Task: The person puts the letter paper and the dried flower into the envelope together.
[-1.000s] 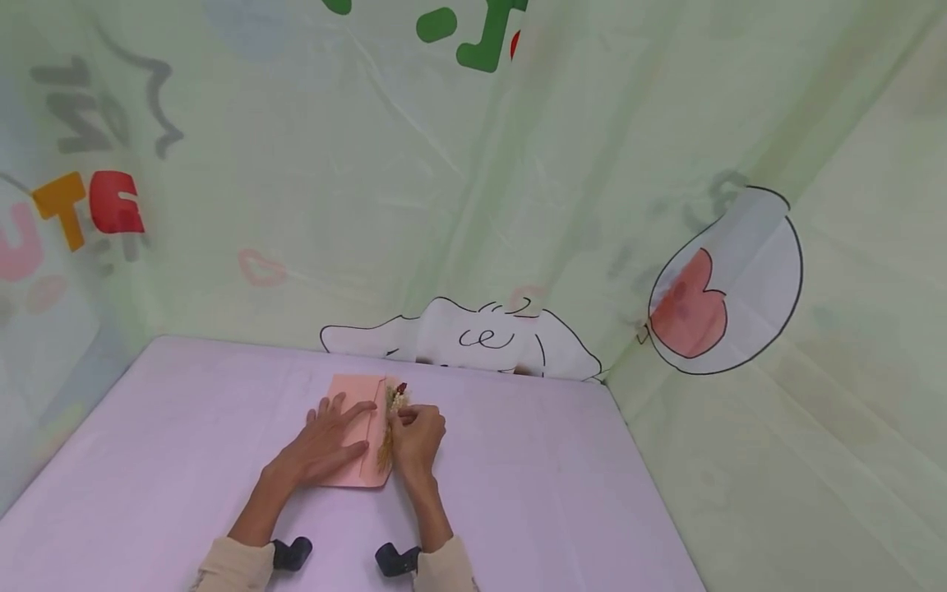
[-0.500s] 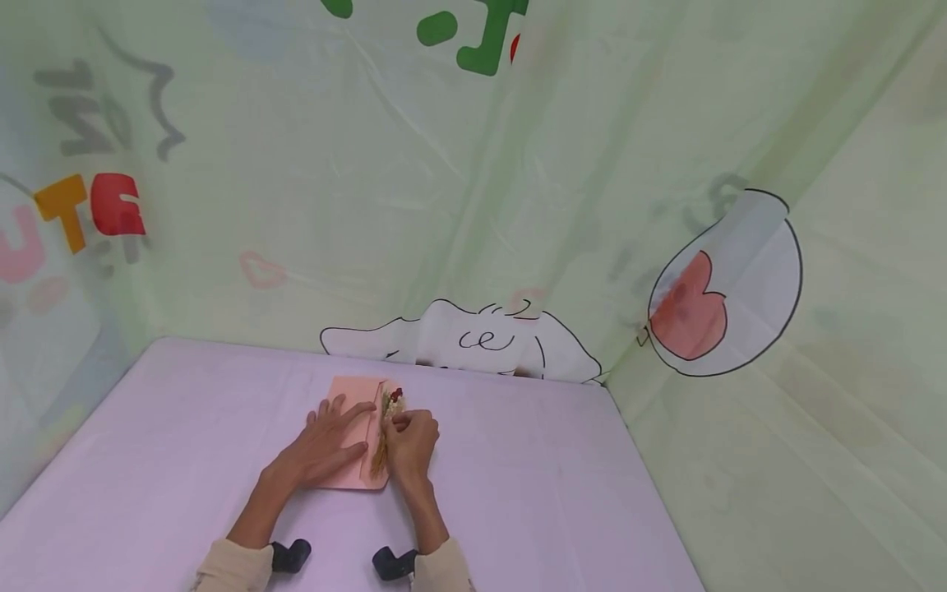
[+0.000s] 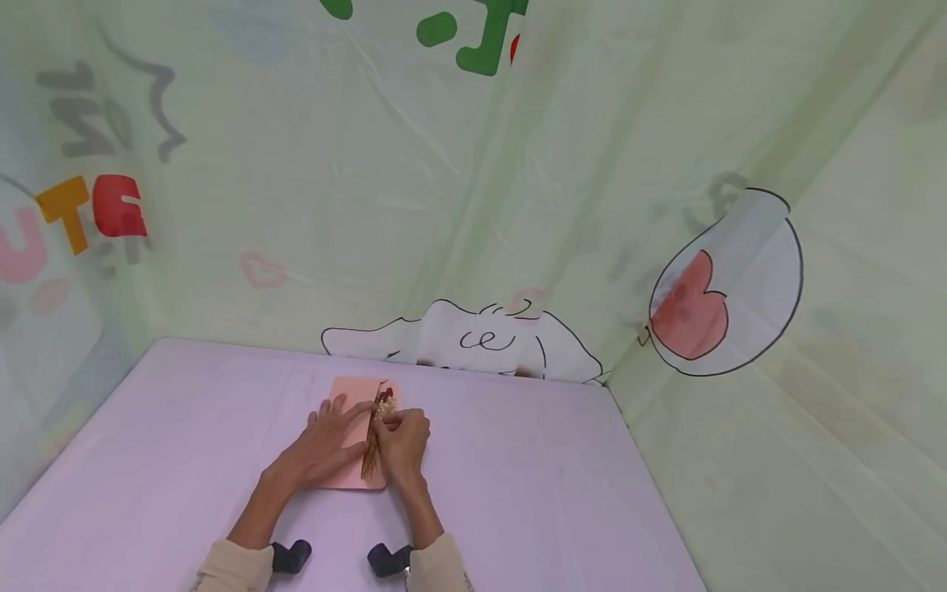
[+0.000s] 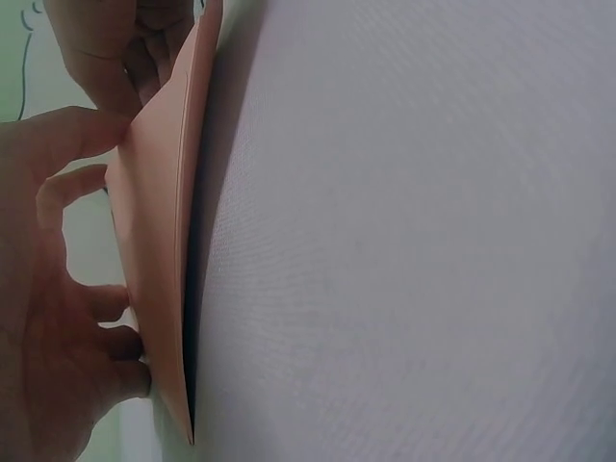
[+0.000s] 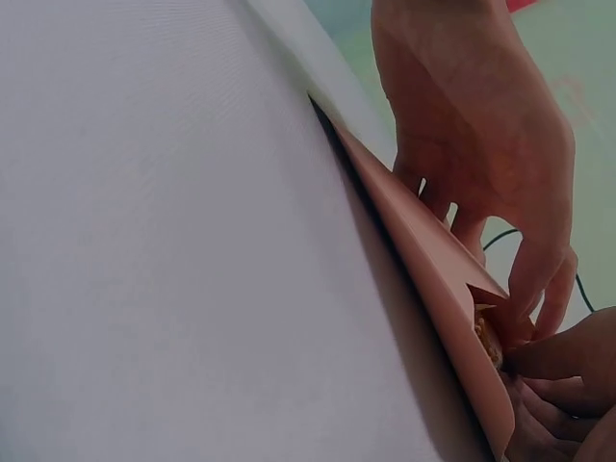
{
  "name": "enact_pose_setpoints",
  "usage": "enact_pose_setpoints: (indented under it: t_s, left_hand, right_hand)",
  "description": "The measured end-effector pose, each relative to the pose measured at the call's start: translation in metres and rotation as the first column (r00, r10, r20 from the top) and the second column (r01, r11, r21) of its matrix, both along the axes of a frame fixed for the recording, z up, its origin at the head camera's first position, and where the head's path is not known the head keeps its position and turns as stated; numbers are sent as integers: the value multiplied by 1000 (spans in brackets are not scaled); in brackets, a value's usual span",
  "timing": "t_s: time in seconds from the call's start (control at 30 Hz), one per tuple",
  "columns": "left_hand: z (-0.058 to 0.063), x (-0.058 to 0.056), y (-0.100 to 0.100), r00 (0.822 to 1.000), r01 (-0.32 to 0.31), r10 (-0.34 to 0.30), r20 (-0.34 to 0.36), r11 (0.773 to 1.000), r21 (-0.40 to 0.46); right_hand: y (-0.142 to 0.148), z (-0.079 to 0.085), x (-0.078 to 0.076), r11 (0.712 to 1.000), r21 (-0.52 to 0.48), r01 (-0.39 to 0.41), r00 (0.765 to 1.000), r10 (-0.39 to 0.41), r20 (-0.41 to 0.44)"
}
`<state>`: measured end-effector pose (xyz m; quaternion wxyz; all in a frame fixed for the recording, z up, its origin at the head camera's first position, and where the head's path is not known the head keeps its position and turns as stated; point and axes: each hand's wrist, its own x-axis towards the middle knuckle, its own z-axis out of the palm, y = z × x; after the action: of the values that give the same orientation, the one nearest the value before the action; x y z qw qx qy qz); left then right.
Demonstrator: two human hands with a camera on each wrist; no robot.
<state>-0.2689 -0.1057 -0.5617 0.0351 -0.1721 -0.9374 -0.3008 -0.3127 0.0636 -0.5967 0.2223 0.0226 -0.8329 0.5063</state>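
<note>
A pink envelope point(image 3: 348, 388) lies on the table, its flap side toward my right hand. My left hand point(image 3: 318, 446) rests on it with spread fingers; in the left wrist view its thumb and forefinger touch near the upper edge of the envelope point(image 4: 154, 202). My right hand point(image 3: 405, 442) pinches a small bunch of dried flowers point(image 3: 385, 401), with red and cream heads at the far end and straw-coloured stems toward me. The bunch lies along the envelope's opening, beside the left fingertips. In the right wrist view, part of the dried bunch point(image 5: 488, 339) shows inside the lifted opening.
A pale lilac cloth covers the table point(image 3: 533, 485). Behind it hangs a pale green curtain point(image 3: 311, 205) printed with letters and cartoon shapes. Dark devices point(image 3: 292, 557) sit at both wrists, below beige sleeves point(image 3: 235, 566).
My right hand has moved left with the dried flowers, from the envelope's right edge to its opening. The left hand has stayed in place.
</note>
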Motion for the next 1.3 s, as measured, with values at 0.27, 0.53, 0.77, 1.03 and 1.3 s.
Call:
enact_pose_setpoints:
  t_s: [0.27, 0.53, 0.77, 1.03, 1.3]
  left_hand:
    - [1, -2, 2, 1000, 8, -8, -7, 1000, 27]
    - [-1, -2, 3, 1000, 13, -13, 3, 999, 46]
    - [-1, -3, 3, 1000, 15, -15, -12, 999, 52]
    - [-1, 0, 2, 1000, 17, -17, -16, 999, 27]
    - [0, 3, 0, 1000, 16, -15, -26, 1000, 27]
  right_hand:
    - [-3, -17, -16, 1000, 2, -20, 995, 20, 100]
    - [-8, 19, 7, 1000, 1, -21, 988, 21, 153]
    - [-12, 41, 18, 998, 42, -38, 976, 29, 215]
    - [-6, 31, 14, 996, 55, -70, 982, 59, 180]
    - [2, 35, 14, 988, 32, -153, 966, 143, 216]
